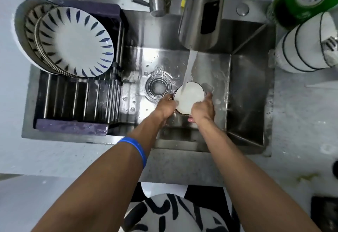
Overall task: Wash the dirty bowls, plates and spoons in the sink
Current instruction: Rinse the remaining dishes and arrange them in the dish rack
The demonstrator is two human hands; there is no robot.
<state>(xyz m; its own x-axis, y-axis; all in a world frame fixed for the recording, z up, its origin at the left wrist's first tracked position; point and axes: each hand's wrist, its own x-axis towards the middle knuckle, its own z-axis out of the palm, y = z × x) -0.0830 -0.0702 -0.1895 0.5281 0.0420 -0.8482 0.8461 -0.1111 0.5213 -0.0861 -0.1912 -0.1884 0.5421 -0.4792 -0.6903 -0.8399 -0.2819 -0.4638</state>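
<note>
Hands — left (166, 106), right (203, 107) — grip a white bowl (189, 97) under running water (190, 67), fingers seemingly curled round its rim.

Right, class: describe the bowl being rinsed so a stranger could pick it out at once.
Start at the steel sink and follow the water down from the wide faucet. There both hands hold a white bowl. Unlike the stacked bowls on the counter, it is alone in the basin.

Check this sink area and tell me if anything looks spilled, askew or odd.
A yellowish smear lies on the counter to the right of the sink; it looks like spilled residue. Otherwise nothing stands out: both hands hold the white bowl under the running water, and the plates lean in the rack.
</note>
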